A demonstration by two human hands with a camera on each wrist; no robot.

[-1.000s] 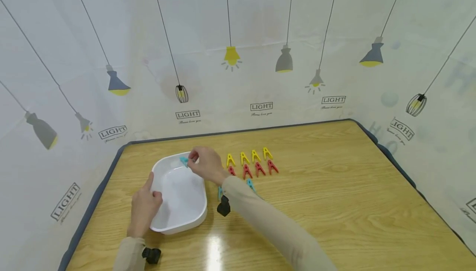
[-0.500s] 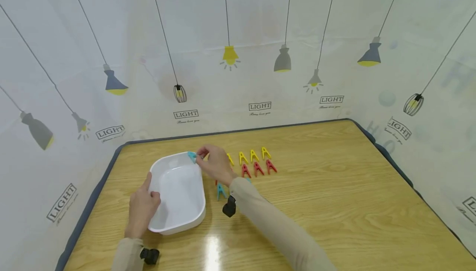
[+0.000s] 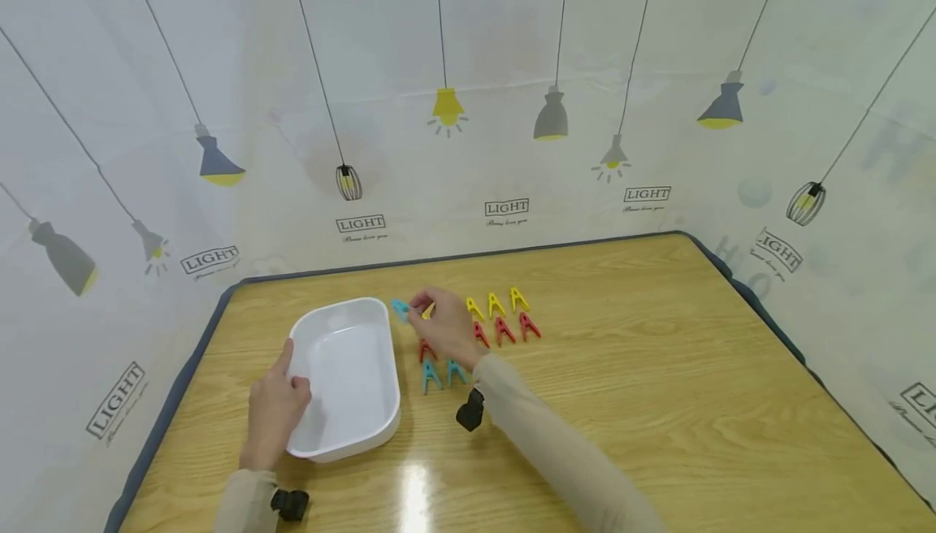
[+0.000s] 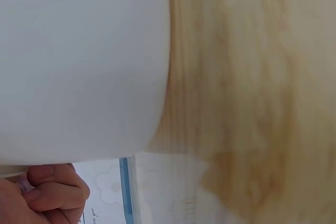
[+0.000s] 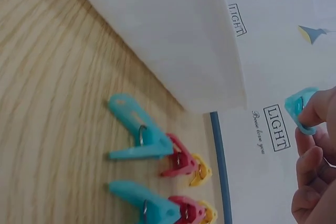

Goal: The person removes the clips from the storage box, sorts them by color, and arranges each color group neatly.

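Note:
My left hand (image 3: 276, 411) grips the left rim of a white plastic tub (image 3: 392, 370); in the left wrist view, curled fingers (image 4: 55, 195) show at the tub's edge. Between thumb and fingertips my right hand (image 3: 448, 326) pinches a light-blue clothes peg (image 3: 400, 309), held just right of the tub's far right corner. The right wrist view shows this blue peg (image 5: 298, 106) raised, its lower part covered by the fingers. Two more blue pegs lie on the table, the nearer one (image 3: 430, 375) close to the tub's right side.
Behind the blue pegs lies a row of red pegs (image 3: 504, 330), then a row of yellow pegs (image 3: 496, 304); the right hand partly covers both rows. The wooden table (image 3: 658, 370) has a dark edge, with a lamp-printed cloth (image 3: 409, 216) hanging behind it.
My right hand has moved right with the blue peg, from over the tub's far end to outside its rim. The left hand has stayed on the tub's rim.

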